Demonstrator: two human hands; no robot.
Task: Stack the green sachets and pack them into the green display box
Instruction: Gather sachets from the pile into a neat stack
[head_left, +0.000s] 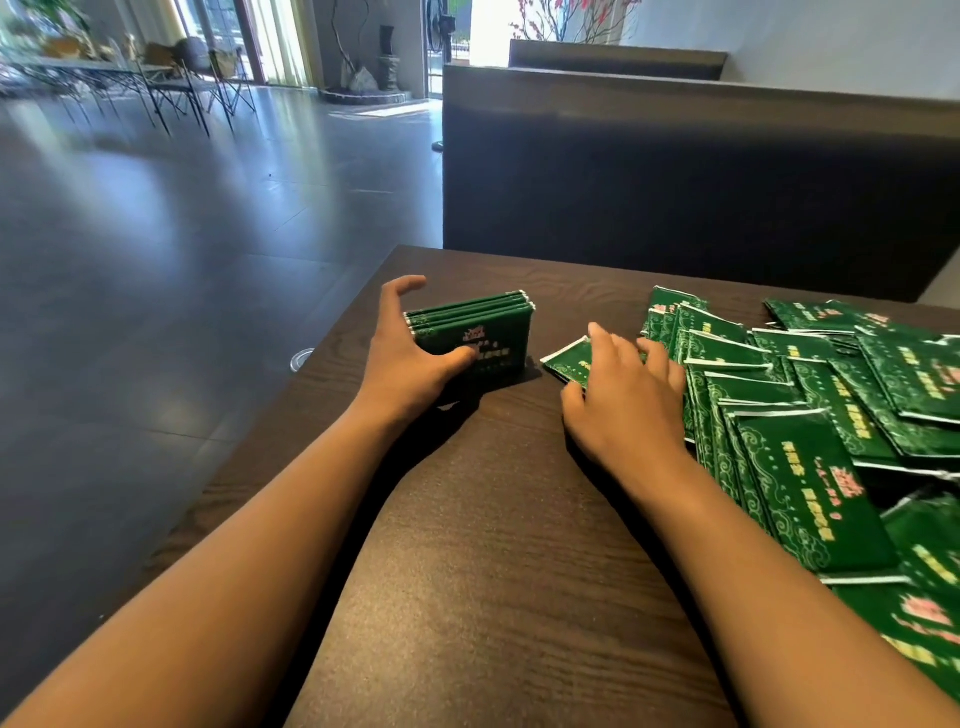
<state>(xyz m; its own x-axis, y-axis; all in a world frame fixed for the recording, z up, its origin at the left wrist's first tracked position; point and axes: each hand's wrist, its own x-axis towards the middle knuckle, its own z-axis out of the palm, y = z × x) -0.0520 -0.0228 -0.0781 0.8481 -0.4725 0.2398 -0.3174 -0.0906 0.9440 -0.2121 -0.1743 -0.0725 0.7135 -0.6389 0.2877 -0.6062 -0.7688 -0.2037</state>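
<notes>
A small stack of green sachets (475, 332) stands on edge near the far left of the dark wooden table (493, 545). My left hand (410, 353) holds the stack from its left side, thumb on the front face and fingers curved over the back. My right hand (623, 395) lies palm down on a single green sachet (566, 358) drawn out from the loose heap of green sachets (810, 426) on the right. The fingers press on it. No green display box shows in this view.
The table's left edge drops to a glossy dark floor (182, 234). A dark bench backrest (675, 171) rises just beyond the table's far edge. Folding chairs and tables stand far off at the upper left.
</notes>
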